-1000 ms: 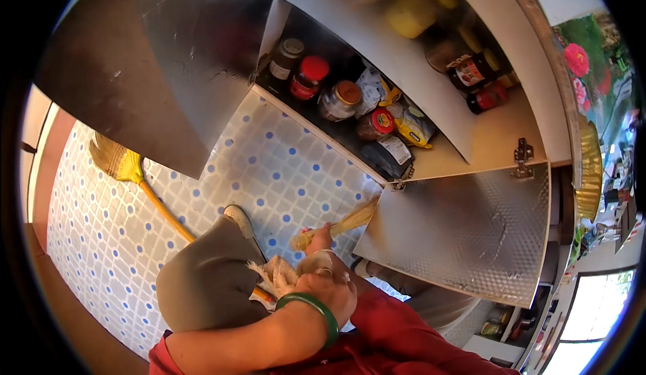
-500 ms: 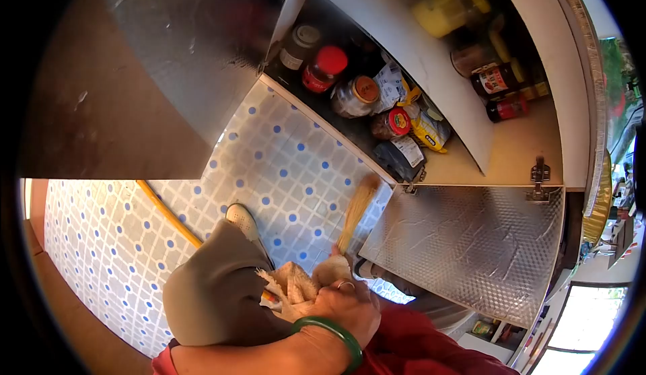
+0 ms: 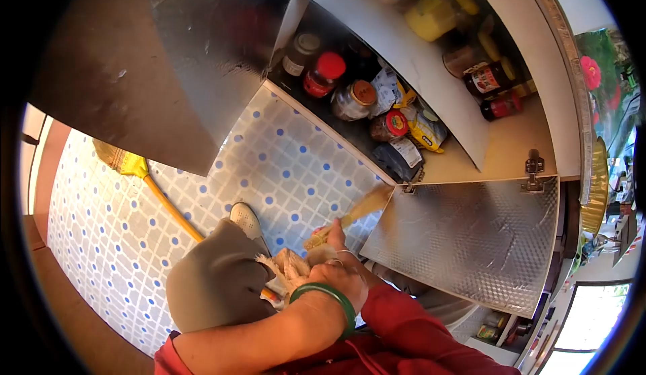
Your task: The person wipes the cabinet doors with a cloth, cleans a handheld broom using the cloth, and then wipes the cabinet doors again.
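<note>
My left hand (image 3: pixel 344 279), a green bangle on its wrist, is closed on a crumpled beige cloth (image 3: pixel 288 266) above my lap. Just beyond it, partly hidden behind the left wrist, my right hand (image 3: pixel 335 236) grips the handle of a straw hand brush (image 3: pixel 369 204). The brush's bristles point toward the cupboard's lower edge and the open foil-lined door (image 3: pixel 471 240), and are blurred. Between cloth and knee a small orange-and-white thing shows, too little to name.
The open cupboard holds a red-lidded jar (image 3: pixel 325 74), a glass jar (image 3: pixel 353 100), packets (image 3: pixel 426 131) and bottles (image 3: pixel 488 80). Another open door (image 3: pixel 155 72) hangs at upper left. A yellow-handled broom (image 3: pixel 134 165) lies on the tiled floor (image 3: pixel 282 173), near my shoe (image 3: pixel 245 217).
My right hand has come into fuller view, and the brush has tilted from steep to flatter, its bristles nearer the door. The view has shifted, showing the broom's head.
</note>
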The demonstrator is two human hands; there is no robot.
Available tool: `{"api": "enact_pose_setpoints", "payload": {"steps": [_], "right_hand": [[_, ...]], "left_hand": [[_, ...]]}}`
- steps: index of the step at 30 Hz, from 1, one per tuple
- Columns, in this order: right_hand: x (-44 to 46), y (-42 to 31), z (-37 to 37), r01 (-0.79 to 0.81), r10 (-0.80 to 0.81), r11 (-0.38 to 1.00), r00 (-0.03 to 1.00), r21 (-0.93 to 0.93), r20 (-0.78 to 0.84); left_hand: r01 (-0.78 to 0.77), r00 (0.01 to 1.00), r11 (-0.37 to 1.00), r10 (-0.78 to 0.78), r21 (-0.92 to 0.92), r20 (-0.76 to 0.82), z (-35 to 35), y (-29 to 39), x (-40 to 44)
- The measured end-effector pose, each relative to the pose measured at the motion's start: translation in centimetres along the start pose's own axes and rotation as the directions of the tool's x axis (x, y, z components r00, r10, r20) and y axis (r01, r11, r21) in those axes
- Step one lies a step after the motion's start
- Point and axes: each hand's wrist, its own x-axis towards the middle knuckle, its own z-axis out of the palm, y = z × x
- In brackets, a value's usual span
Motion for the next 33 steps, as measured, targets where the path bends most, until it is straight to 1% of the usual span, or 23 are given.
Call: {"api": "enact_pose_setpoints", "payload": {"steps": [1, 2, 3, 4, 6, 7, 8, 9, 10, 12, 13, 15, 16, 17, 18, 20, 21, 23, 24, 26, 28, 30, 33], "right_hand": [[-0.1, -0.2, 0.3, 0.002, -0.002, 1.0, 1.0, 0.002, 0.006], [-0.5, -0.3, 0.4, 0.037, -0.023, 0.983, 0.997, -0.182, 0.079], [-1.3, -0.5, 0.8, 0.095, -0.044, 0.931, 0.987, -0.353, 0.152], [-2.5, -0.8, 0.2, 0.162, -0.067, 0.872, 0.974, -0.462, 0.216], [-6.0, -1.2, -2.4, 0.275, -0.112, 0.794, 0.943, -0.541, 0.314], [-7.5, -1.5, -3.7, 0.316, -0.127, 0.766, 0.928, -0.56, 0.35], [-8.7, -1.4, -5.2, 0.342, -0.143, 0.76, 0.918, -0.553, 0.37], [-9.4, -1.3, -6.9, 0.356, -0.166, 0.767, 0.913, -0.533, 0.372], [-10.1, -1.1, -7.8, 0.369, -0.192, 0.775, 0.911, -0.514, 0.365], [-11.6, -0.9, -9.5, 0.385, -0.242, 0.799, 0.909, -0.461, 0.34], [-12.2, -0.9, -10.1, 0.393, -0.268, 0.817, 0.907, -0.423, 0.325], [-12.1, -1.6, -10.6, 0.411, -0.324, 0.842, 0.903, -0.35, 0.282], [-10.7, -2.1, -10.6, 0.404, -0.346, 0.861, 0.911, -0.31, 0.226], [-9.4, -2.6, -10.6, 0.625, -0.511, 0.705, 0.775, -0.335, 0.371], [-7.8, -3.2, -10.8, 0.807, -0.643, 0.505, 0.588, -0.305, 0.491], [-11.1, -6.7, -7.8, 0.549, -0.442, 0.755, 0.83, -0.359, 0.339], [-12.0, -7.6, -6.3, 0.55, -0.443, 0.755, 0.829, -0.357, 0.341], [-12.9, -8.8, -4.2, 0.294, -0.284, 0.936, 0.956, -0.194, 0.075], [-12.2, -9.1, -4.1, 0.293, -0.283, 0.936, 0.956, -0.195, 0.076], [-10.3, -9.6, -4.1, 0.284, -0.266, 0.948, 0.955, -0.145, 0.132], [-10.2, -9.3, -3.8, 0.289, -0.276, 0.948, 0.955, -0.131, 0.11], [-10.2, -8.0, -3.8, 0.296, -0.287, 0.948, 0.954, -0.115, 0.09], [-10.2, -5.0, -5.1, 0.432, -0.405, 0.893, 0.893, -0.125, 0.198]], "left_hand": [[-0.009, 1.0, 1.0, 0.01, 0.025, -0.022, 0.6, -0.3, 0.4], [-0.018, 0.999, 0.999, 0.02, 0.051, -0.044, 1.2, -0.6, 0.8], [-0.038, 0.995, 0.995, 0.046, 0.097, -0.085, 1.6, -0.8, 1.1], [-0.039, 0.995, 0.994, 0.049, 0.105, -0.09, 1.4, -0.7, 1.3], [0.014, 0.999, 1.0, -0.014, 0.023, -0.03, 0.6, -0.4, 1.4], [0.013, 0.999, 0.999, -0.012, 0.034, -0.035, 0.5, -0.5, 1.4], [-0.03, 0.997, 1.0, 0.03, 0.006, -0.073, 0.5, -0.5, 1.3], [-0.072, 0.991, 0.997, 0.069, -0.024, -0.113, 0.5, -0.5, 1.2], [-0.072, 0.991, 0.997, 0.069, -0.021, -0.115, 0.4, -0.3, 1.4], [-0.101, 0.995, 0.989, 0.103, 0.104, -0.012, 0.0, 0.2, 1.8], [-0.103, 0.994, 0.989, 0.105, 0.11, -0.013, 0.5, 0.2, 2.0], [-0.104, 0.993, 0.994, 0.106, 0.033, -0.057, 1.6, 0.3, 2.3], [-0.108, 0.992, 0.993, 0.11, 0.04, -0.061, 1.5, 0.5, 2.3], [-0.102, 0.994, 0.992, 0.104, 0.073, -0.022, 1.2, 0.7, 2.3], [-0.095, 0.995, 0.99, 0.094, 0.104, 0.017, 1.0, 0.8, 2.3], [-0.082, 0.996, 0.991, 0.079, 0.11, 0.028, 1.1, 0.8, 2.5], [-0.067, 0.997, 0.991, 0.063, 0.113, 0.041, 1.1, 0.8, 2.6], [-0.061, 0.998, 0.991, 0.059, 0.119, 0.019, 1.1, 0.6, 2.4], [-0.056, 0.998, 0.991, 0.057, 0.122, 0.0, 1.1, 0.5, 2.3], [-0.046, 0.999, 0.993, 0.046, 0.106, 0.009, 0.6, 0.4, 2.1], [-0.038, 0.999, 0.995, 0.037, 0.09, 0.018, 0.5, 0.2, 2.0], [-0.048, 0.999, 0.993, 0.049, 0.106, -0.008, 0.6, 0.1, 1.9], [-0.008, 0.999, 0.994, 0.012, 0.105, -0.041, 0.7, 0.4, 1.6]]}}
